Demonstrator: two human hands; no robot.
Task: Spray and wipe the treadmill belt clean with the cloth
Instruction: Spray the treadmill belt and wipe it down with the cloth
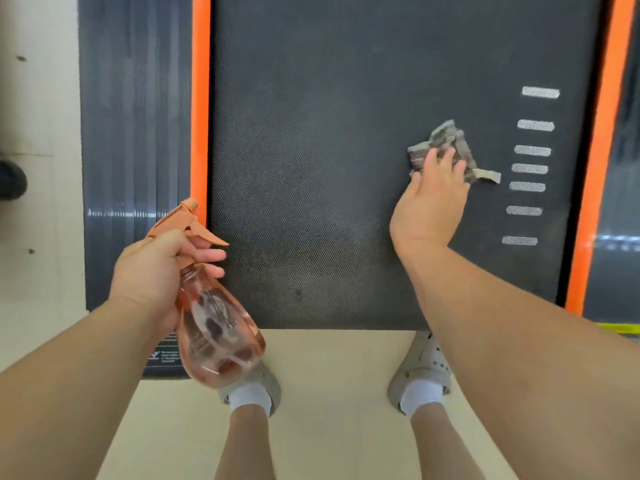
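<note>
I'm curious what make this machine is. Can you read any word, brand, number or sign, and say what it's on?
No text can be read.
Dark label on the grey ribbed side rail, beside the pink see-through spray bottle: a white symbol and small print, too blurred to read.
White dashes on the black textured treadmill belt: plain marks, no letters.
Yellow strip at the right edge: nothing legible.

A: Floor?
B: Cream floor (339, 358), smooth, matte. Light soft and even.
A: Left side?
B: Same cream. Faint seam (31, 154) running across; dark specks (21, 58), one above it, one below. Dark rounded lump (12, 180) at the frame edge, just below the seam, cut off. Cannot tell what.
A: Right?
B: Yellow strip (623, 329) low at the edge, partly hidden.
</note>
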